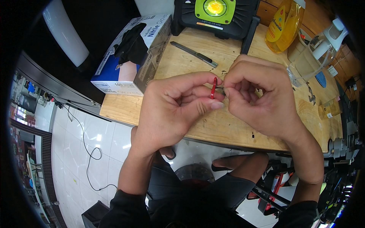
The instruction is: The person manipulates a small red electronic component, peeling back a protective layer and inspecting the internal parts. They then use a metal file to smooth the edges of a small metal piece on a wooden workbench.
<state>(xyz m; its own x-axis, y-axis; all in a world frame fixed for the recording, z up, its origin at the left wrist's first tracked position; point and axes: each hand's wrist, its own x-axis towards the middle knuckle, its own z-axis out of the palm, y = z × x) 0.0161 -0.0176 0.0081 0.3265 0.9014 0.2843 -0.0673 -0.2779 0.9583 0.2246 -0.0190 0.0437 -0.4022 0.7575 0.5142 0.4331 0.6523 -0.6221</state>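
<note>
Above the wooden table, a small, thin red piece (213,88) stands edge-on between the thumb and index finger of my left hand (176,102). Its exact kind does not show. Close against it, my right hand (260,93) has its thumb and index finger pinched together, the other fingers curled in. Whatever lies in that pinch is too small and hidden to name. Beyond the hands, a grey utility knife (194,54) lies on the table, touched by neither hand.
The wooden tabletop (167,66) carries a glove box (152,57) at left and a lit green-and-black work lamp (215,19) at the back. A yellow bottle (283,28), a clear spray bottle (315,53) and a small jar (329,110) stand at right. A black cable (89,152) crosses the tiled floor.
</note>
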